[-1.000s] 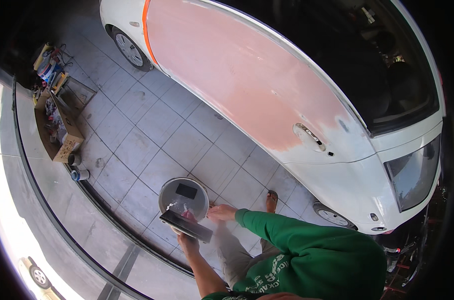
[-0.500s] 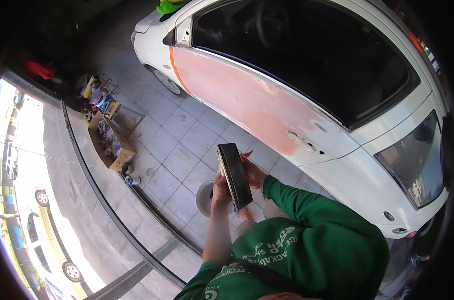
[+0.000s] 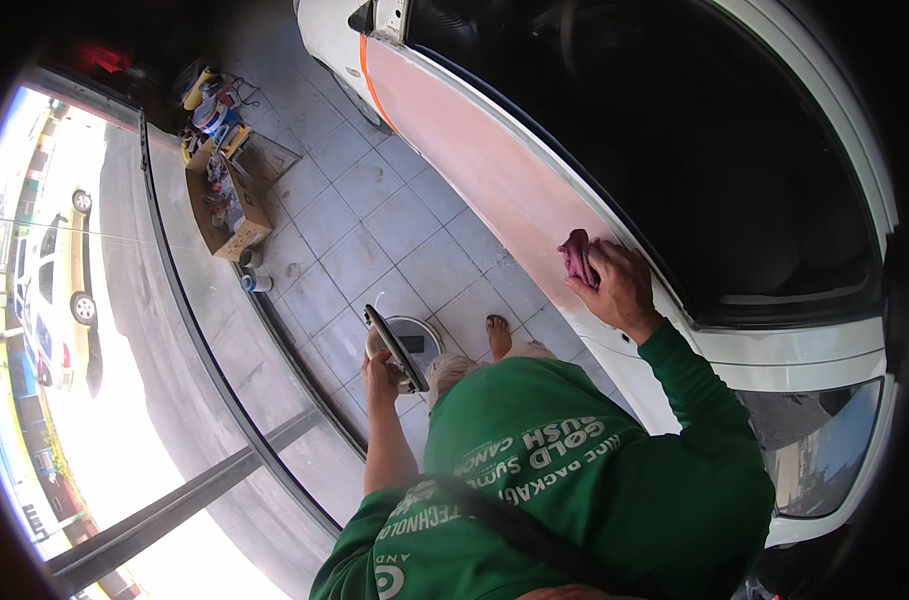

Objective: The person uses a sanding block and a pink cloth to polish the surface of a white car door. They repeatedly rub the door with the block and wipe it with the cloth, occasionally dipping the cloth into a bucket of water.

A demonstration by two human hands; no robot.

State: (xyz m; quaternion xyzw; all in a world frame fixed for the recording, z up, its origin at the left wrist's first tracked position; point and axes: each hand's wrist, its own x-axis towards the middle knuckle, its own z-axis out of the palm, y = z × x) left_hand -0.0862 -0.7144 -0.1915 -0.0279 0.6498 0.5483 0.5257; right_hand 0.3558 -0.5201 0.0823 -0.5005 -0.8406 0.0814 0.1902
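My right hand (image 3: 619, 290) grips a crumpled purple cloth (image 3: 577, 258) against the pinkish filler patch on the white car's door (image 3: 474, 165), just below the window. In my left hand (image 3: 380, 378), away from the car, is a long sanding block (image 3: 398, 348) with a dark flat face; it is tilted and seen nearly edge on. My left fingers wrap round its lighter back. Under the block a round bucket (image 3: 432, 335) stands on the floor, partly hidden by the block.
At the left by the doorway frame (image 3: 174, 235) stand an open cardboard box (image 3: 236, 240), a couple of cans (image 3: 257, 284) and a small stool piled with supplies (image 3: 214, 118). My bare-legged foot (image 3: 498, 338) is on the tiled floor (image 3: 414, 235). A parked vehicle (image 3: 59, 290) shows outside.
My right hand has left the sanding block and moved right, up to the car door, with the purple cloth now showing in it. My left hand has lowered the block leftward, over the bucket.
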